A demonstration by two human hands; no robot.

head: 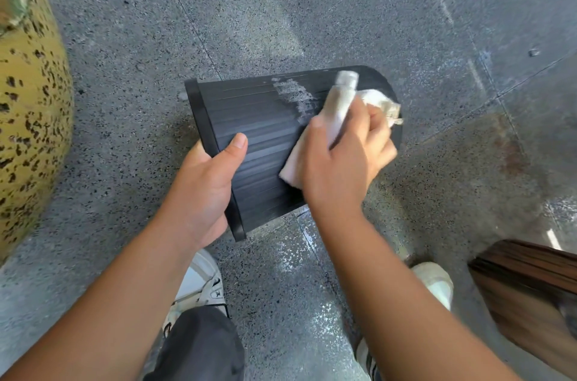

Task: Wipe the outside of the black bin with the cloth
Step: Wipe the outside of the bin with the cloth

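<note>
Black bin (249, 137) held on its side above the floor, long axis left–right; left hand (206, 190) grips its rim, right hand (340, 158) clutches cloth (338, 108) against the ribbed wall beside a pale smear (295, 96)

Bare floor (312, 5) beyond; yellow planter (28, 118) left, wooden furniture (530, 293) right.

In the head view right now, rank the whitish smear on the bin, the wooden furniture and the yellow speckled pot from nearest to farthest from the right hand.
1. Whitish smear: on the black bin wall, just up-left of the right hand, which grips the cloth.
2. Wooden furniture: lower right, on the floor.
3. Yellow speckled pot: far left edge.
</note>
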